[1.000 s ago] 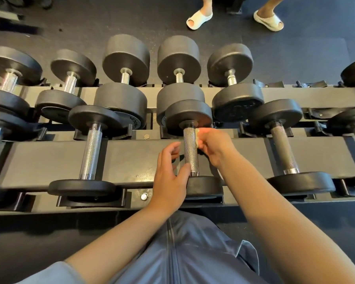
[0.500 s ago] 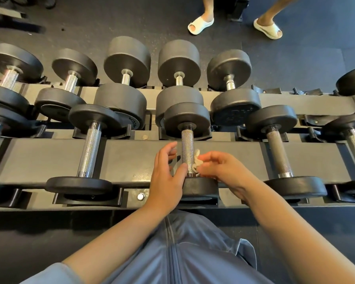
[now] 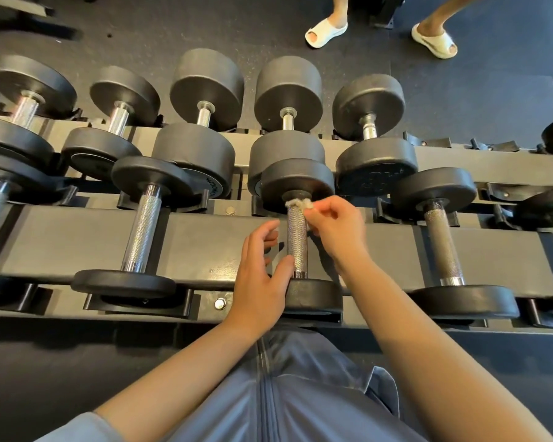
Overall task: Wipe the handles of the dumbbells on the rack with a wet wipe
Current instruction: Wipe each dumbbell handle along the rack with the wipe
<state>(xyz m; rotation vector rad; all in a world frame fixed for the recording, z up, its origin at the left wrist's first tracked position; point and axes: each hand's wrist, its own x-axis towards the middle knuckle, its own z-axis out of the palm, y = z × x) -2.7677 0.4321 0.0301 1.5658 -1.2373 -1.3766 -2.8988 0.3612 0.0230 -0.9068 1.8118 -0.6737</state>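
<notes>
A black dumbbell with a knurled steel handle (image 3: pixel 296 240) lies on the near tier of the rack (image 3: pixel 77 240), right in front of me. My right hand (image 3: pixel 336 232) pinches a crumpled white wet wipe (image 3: pixel 297 203) against the far end of that handle, just under the far weight head (image 3: pixel 297 180). My left hand (image 3: pixel 262 275) sits at the handle's left side with its thumb touching the near end and its fingers loosely curled, holding nothing.
More dumbbells flank it: one to the left (image 3: pixel 141 231), one to the right (image 3: pixel 442 244), and several bigger ones on the far tier (image 3: pixel 288 119). A person's feet in white sandals (image 3: pixel 324 31) stand on the dark floor beyond the rack.
My right hand slid the wipe down the handle toward me, then back up to the far end. My left hand stayed by the near end.
</notes>
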